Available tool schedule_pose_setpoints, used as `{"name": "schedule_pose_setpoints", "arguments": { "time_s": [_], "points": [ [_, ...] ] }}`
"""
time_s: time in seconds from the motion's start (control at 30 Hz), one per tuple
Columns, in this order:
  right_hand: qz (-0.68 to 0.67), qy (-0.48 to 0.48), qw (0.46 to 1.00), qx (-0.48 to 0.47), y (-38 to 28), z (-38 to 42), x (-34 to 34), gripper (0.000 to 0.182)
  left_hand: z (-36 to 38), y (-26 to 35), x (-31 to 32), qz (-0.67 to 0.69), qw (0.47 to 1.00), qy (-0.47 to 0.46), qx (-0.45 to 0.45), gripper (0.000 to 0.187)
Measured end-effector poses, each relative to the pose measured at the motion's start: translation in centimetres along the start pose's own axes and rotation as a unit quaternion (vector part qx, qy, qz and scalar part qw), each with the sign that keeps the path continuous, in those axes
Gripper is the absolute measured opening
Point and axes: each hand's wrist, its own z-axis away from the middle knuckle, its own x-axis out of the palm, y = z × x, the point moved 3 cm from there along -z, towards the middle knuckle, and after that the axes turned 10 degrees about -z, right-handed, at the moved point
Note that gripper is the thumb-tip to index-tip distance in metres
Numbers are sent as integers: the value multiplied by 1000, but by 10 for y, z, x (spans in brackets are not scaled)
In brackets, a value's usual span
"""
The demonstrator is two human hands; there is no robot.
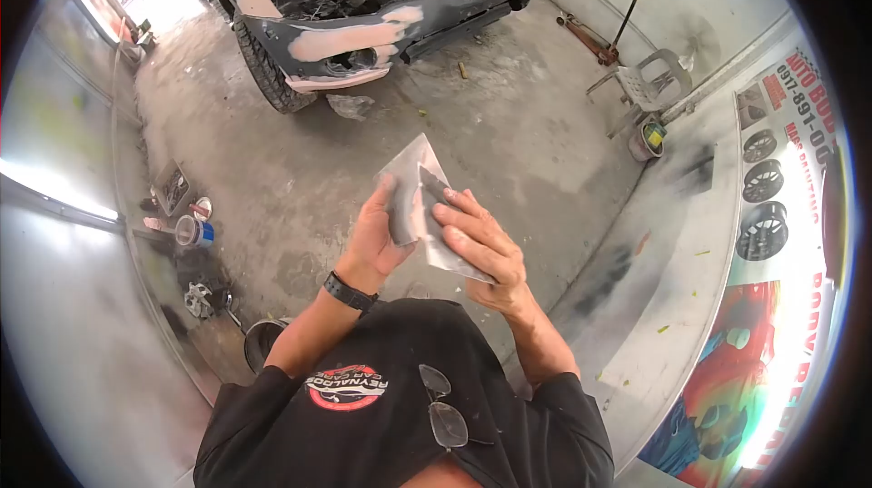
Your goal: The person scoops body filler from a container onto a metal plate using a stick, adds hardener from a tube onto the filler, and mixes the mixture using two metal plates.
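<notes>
While both hands are holding it at chest height, the sandpaper sheet (420, 206) is running its long axis up and away toward the car (363, 24). Left hand (377, 234) is gripping the left edge, thumb on top; right hand (477, 247) is pinching the folded right edge. Grey, creased, curling.

You stand on a stained concrete floor (272, 170). A sanded car (363, 6) sits far ahead, a plastic chair (649, 84) far right, a poster wall (781, 243) at right.
</notes>
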Motion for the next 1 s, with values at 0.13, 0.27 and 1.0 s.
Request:
{"name": "schedule_pose_setpoints", "arguments": {
  "time_s": [0.13, 0.27, 1.0],
  "points": [
    [148, -54, 984, 81, 31, 9, 2, 63, 10, 4, 3, -101, 993, 26, 54, 50],
    [344, -130, 921, 128, 48, 16, -16, 77, 13, 13, -16, -157, 975, 109, 111, 48],
    [92, 83, 959, 256, 18, 26, -12, 30, 19, -5, -28, -424, 786, 291, 342, 30]
  ]
}}
